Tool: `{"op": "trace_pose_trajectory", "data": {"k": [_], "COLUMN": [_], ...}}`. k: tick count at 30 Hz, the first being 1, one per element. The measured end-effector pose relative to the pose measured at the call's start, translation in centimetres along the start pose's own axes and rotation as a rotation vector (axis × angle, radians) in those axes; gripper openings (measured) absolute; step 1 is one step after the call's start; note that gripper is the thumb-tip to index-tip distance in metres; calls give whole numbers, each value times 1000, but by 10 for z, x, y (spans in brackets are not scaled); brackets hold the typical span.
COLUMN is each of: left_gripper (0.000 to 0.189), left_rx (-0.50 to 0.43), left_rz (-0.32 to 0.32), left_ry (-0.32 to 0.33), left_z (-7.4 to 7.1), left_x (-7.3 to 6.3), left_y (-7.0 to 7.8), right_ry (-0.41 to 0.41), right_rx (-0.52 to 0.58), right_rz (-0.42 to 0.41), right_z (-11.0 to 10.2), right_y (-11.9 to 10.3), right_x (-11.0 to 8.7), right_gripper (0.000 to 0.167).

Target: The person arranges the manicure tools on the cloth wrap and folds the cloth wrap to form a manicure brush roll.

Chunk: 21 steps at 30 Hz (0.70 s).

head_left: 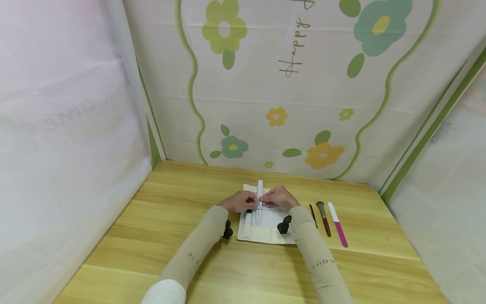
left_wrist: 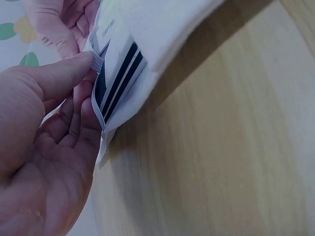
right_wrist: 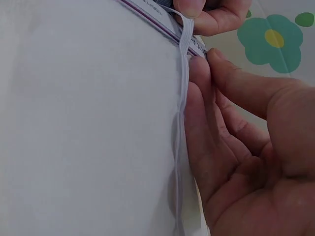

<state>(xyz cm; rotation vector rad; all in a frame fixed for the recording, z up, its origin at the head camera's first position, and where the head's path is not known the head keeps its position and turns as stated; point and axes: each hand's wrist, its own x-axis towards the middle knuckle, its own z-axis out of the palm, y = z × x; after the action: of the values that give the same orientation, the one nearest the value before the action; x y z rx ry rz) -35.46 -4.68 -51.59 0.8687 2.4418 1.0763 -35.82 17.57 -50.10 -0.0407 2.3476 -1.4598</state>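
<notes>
A cream cloth case [head_left: 265, 234] lies spread on the table, with a pale elastic band [right_wrist: 182, 83] running across it. A white nail file [head_left: 260, 190] lies lengthwise on the case, passing under the band. My left hand [head_left: 240, 202] pinches the elastic band between thumb and fingers, as the left wrist view shows. With thumb and forefinger, my right hand [head_left: 279, 196] pinches the file [right_wrist: 198, 48] beside the band. Dark-striped flat edges [left_wrist: 118, 78] show inside the band near the left fingers. A small black-topped item [head_left: 248, 215] sits in the case left of the file.
Right of the case lie a thin dark stick [head_left: 313, 215], a brush [head_left: 324, 218] with a dark reddish handle, and a white and magenta nail file [head_left: 338, 224]. Printed cloth walls [head_left: 265, 93] enclose the wooden table [head_left: 171, 202] at the back and both sides.
</notes>
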Motion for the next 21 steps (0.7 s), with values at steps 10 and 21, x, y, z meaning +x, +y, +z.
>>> {"op": "trace_pose_trajectory", "data": {"k": [10, 21], "left_gripper": [11, 11], "left_rx": [20, 4], "left_rz": [-2, -7], "left_ry": [11, 3], "left_z": [-2, 1], "left_x": [-3, -4], "left_y": [5, 9], "right_ry": [-69, 97], "right_rx": [-127, -193], "right_rz": [36, -5], "right_z": [-3, -6], "right_y": [-6, -12], "right_x": [3, 18], "right_gripper": [15, 16]}}
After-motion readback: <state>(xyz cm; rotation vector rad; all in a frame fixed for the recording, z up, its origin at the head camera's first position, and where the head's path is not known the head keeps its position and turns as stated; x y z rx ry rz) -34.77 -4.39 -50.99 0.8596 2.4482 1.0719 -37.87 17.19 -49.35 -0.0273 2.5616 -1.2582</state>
